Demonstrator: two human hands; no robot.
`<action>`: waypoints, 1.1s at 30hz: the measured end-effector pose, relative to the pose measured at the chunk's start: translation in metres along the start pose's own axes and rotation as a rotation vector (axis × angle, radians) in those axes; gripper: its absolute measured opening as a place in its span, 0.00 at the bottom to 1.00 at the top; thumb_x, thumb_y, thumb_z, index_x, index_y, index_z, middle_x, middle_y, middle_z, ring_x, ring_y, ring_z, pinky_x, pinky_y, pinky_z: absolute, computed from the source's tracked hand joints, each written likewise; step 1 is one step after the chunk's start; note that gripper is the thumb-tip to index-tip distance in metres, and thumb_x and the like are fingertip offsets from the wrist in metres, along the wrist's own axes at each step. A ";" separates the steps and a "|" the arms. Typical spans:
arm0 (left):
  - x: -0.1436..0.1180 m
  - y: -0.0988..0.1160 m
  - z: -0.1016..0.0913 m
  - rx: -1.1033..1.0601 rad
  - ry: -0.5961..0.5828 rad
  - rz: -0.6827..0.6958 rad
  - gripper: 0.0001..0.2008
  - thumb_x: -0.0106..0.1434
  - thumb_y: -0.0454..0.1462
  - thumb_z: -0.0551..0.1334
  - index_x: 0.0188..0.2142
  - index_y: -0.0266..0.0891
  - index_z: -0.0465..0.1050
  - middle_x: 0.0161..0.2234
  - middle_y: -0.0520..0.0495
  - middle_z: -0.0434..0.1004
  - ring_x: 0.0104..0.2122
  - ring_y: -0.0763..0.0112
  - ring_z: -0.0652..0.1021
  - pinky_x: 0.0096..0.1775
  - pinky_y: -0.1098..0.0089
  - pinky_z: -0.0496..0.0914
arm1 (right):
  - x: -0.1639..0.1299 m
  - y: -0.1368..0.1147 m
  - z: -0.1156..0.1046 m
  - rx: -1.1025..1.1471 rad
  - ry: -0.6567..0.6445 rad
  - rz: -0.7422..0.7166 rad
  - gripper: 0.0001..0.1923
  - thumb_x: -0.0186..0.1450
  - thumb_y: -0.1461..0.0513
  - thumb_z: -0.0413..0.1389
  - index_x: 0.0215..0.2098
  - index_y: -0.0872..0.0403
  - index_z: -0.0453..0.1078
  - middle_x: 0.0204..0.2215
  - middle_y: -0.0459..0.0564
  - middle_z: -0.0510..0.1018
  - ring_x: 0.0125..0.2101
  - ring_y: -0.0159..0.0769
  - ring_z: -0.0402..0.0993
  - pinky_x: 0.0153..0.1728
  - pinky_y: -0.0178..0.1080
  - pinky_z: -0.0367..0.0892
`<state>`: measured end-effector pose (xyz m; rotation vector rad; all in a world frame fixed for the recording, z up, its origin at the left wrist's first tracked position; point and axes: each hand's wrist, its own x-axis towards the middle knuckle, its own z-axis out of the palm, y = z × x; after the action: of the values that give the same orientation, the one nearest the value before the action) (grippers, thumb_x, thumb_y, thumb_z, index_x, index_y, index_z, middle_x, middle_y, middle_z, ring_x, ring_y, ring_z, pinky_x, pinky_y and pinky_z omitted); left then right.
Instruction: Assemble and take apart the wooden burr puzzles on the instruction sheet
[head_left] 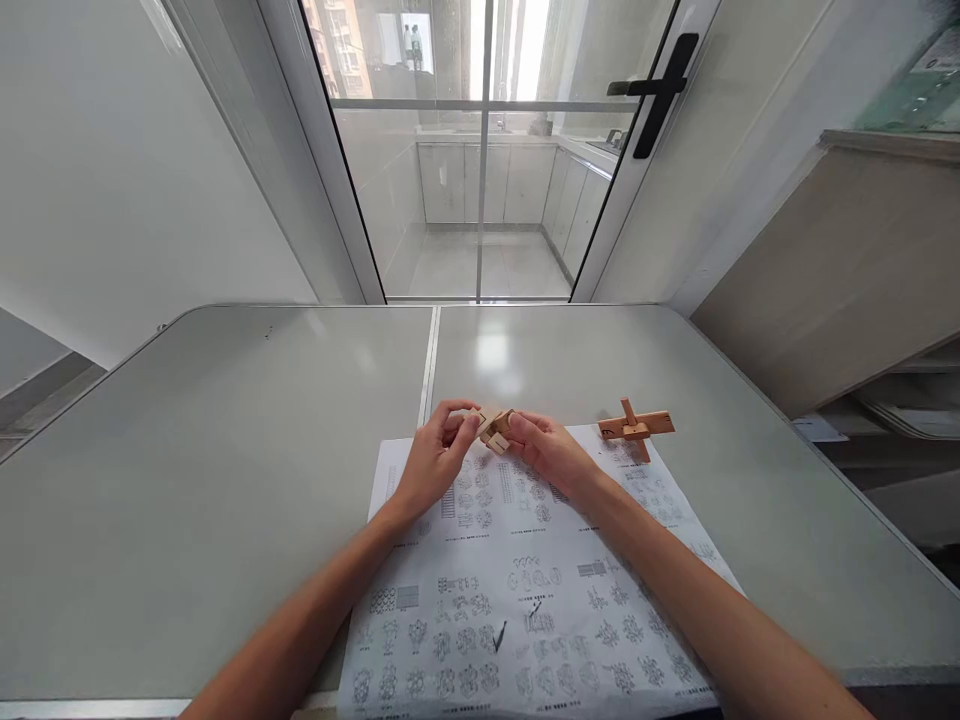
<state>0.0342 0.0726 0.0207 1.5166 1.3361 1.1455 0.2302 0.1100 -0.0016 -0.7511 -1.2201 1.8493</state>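
Note:
Both of my hands meet over the far edge of a printed sheet of diagrams [517,590]. My left hand [435,455] and my right hand [551,450] pinch a small cluster of light wooden puzzle pieces [495,425] between their fingertips, just above the paper. The pieces look notched and partly joined; the fingers hide how they fit. To the right, a crossed assembly of orange-brown wooden bars [636,426] lies on the sheet's far right corner, untouched.
The grey folding table [225,470] has a centre seam running away from me. Behind it is a glass sliding door with a black handle [660,90]. A beige cabinet [847,270] stands close at the right.

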 end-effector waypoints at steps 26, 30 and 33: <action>-0.002 -0.018 0.002 0.232 -0.025 0.269 0.31 0.62 0.49 0.76 0.59 0.46 0.69 0.39 0.51 0.76 0.31 0.72 0.72 0.36 0.69 0.72 | -0.005 0.005 0.005 -0.022 0.015 0.017 0.24 0.64 0.43 0.69 0.48 0.51 0.81 0.45 0.54 0.84 0.48 0.47 0.82 0.54 0.48 0.75; 0.000 -0.015 0.002 0.241 0.010 0.338 0.31 0.60 0.49 0.77 0.58 0.47 0.72 0.48 0.45 0.75 0.36 0.68 0.76 0.36 0.68 0.74 | -0.009 0.002 0.009 -0.041 0.021 -0.002 0.27 0.64 0.42 0.70 0.53 0.48 0.77 0.47 0.54 0.84 0.48 0.48 0.83 0.54 0.49 0.76; 0.000 -0.014 0.002 0.197 -0.008 0.302 0.31 0.60 0.49 0.76 0.59 0.46 0.72 0.47 0.45 0.77 0.34 0.69 0.77 0.36 0.67 0.74 | -0.011 0.001 0.013 -0.046 0.054 -0.032 0.30 0.65 0.40 0.67 0.58 0.44 0.72 0.47 0.52 0.85 0.45 0.48 0.85 0.51 0.49 0.78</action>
<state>0.0323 0.0746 0.0068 1.9141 1.2733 1.2175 0.2250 0.0943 0.0032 -0.7969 -1.2369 1.7691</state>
